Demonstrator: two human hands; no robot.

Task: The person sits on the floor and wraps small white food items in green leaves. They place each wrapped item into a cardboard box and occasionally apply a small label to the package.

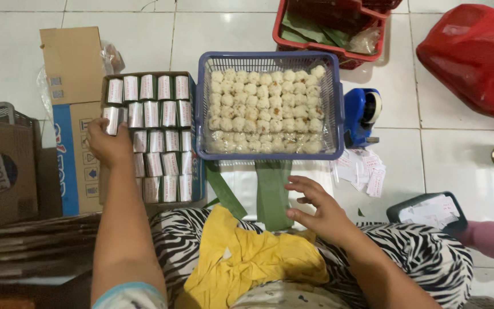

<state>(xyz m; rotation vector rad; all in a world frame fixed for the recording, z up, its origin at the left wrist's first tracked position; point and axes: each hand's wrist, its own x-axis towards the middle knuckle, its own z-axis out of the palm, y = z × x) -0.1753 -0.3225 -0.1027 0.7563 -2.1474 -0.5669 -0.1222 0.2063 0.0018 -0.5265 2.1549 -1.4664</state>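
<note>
My left hand (108, 143) reaches into a cardboard box (105, 83) packed with rows of small wrapped packets (161, 134) and closes on one packet at the box's left side. My right hand (315, 209) hovers open over a green banana-leaf strip (273, 191) lying on a white sheet in front of me, fingers spread, holding nothing. A blue plastic basket (335, 103) just beyond holds several rows of small white dumplings (267, 109). A yellow cloth (247, 257) lies on my lap.
A blue tape dispenser (362, 114) and small paper labels (364, 169) lie right of the basket. A black tray with labels (430, 212) sits further right. A red crate with leaves (333, 28), a red plastic bag (475, 57) and brown cartons (7, 171) surround the spot.
</note>
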